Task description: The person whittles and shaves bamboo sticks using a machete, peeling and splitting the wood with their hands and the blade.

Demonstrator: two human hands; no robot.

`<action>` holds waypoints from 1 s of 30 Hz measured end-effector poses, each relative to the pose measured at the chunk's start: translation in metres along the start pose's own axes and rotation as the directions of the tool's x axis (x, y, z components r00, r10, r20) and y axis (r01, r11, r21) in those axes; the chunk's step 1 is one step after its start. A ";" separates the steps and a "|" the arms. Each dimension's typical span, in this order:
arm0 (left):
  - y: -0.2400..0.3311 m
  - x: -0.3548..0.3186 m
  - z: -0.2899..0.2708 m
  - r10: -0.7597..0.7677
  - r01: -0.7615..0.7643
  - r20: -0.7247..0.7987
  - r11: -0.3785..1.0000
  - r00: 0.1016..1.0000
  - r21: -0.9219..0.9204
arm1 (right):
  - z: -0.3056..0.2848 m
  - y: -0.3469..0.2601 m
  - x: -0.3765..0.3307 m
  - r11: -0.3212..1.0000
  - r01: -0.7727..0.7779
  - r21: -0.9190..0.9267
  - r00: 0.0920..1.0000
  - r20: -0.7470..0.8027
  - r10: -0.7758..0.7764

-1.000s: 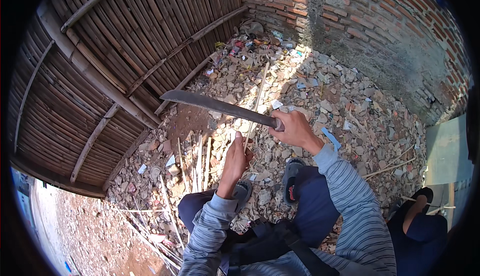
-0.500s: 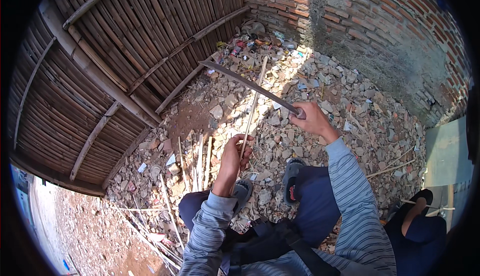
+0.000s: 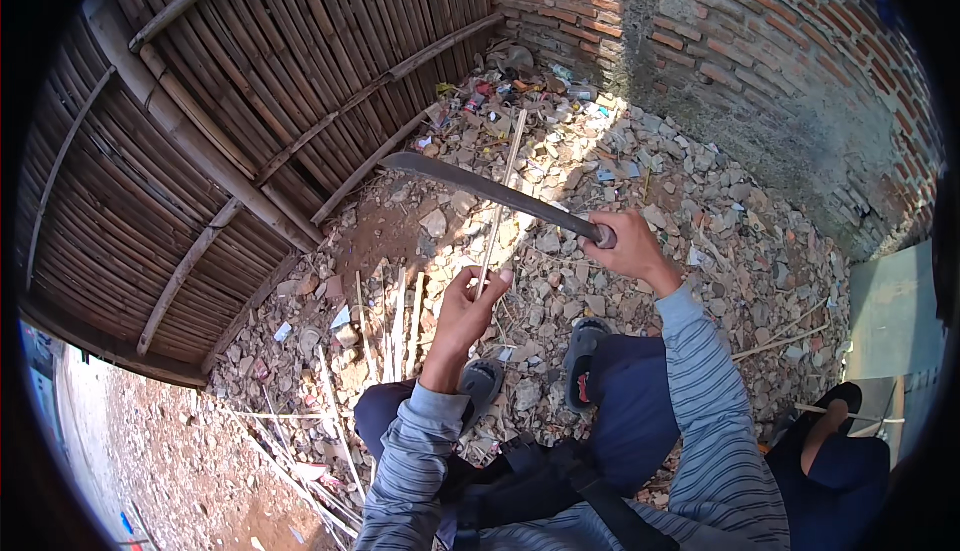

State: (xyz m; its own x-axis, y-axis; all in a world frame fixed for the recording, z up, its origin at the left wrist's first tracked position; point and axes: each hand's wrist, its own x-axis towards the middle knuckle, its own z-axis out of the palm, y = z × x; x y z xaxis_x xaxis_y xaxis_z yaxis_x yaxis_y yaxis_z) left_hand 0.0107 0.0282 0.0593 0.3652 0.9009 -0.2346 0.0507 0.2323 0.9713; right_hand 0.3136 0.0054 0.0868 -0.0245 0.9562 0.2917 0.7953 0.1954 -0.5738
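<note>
My right hand (image 3: 630,248) is closed round the handle of a machete (image 3: 490,189). Its long dark blade points left and crosses over a thin pale bamboo strip (image 3: 505,189); whether the two touch I cannot tell. The lower end of that strip is pinched in my left hand (image 3: 467,311), between thumb and fingers, and the strip rises away from me toward the rubble. Several more pale strips (image 3: 401,321) lie on the ground left of my left hand. Others (image 3: 300,481) are piled at the lower left, beside my knee.
Stones and rubble (image 3: 560,281) cover the ground, with litter (image 3: 490,96) in the far corner. A bamboo slat wall (image 3: 330,61) stands left, a brick wall (image 3: 760,41) behind and right. Another person's dark-clothed leg (image 3: 835,451) is at the lower right, near a pale panel (image 3: 890,306).
The machete's blade has turned so its flat side shows more, and its tip has dropped a little nearer me. My left hand has tilted, with the thumb now on top of the strip.
</note>
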 end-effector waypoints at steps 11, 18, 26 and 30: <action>-0.008 0.005 -0.001 -0.038 0.043 0.032 0.984 0.999 -0.176 | 0.035 -0.037 0.000 0.976 0.102 0.194 0.977 0.167 -0.135; -0.017 0.007 -0.002 0.008 -0.004 0.019 0.978 1.000 -0.208 | 0.045 -0.035 -0.006 0.985 0.104 0.137 0.960 0.247 -0.136; -0.017 0.008 0.001 0.001 0.003 0.027 0.988 1.000 -0.155 | 0.055 -0.036 -0.003 0.984 0.090 0.154 0.961 0.248 -0.127; -0.016 0.007 0.002 0.004 -0.003 0.008 0.991 1.000 -0.134 | 0.054 -0.042 -0.002 0.982 0.069 0.178 0.962 0.249 -0.113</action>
State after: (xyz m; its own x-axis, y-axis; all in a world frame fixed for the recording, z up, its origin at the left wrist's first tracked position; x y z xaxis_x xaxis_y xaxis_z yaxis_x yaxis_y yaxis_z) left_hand 0.0141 0.0299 0.0426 0.3732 0.8988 -0.2300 -0.0756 0.2765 0.9580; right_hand 0.2475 0.0074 0.0686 -0.2642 0.9520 0.1547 0.6708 0.2967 -0.6797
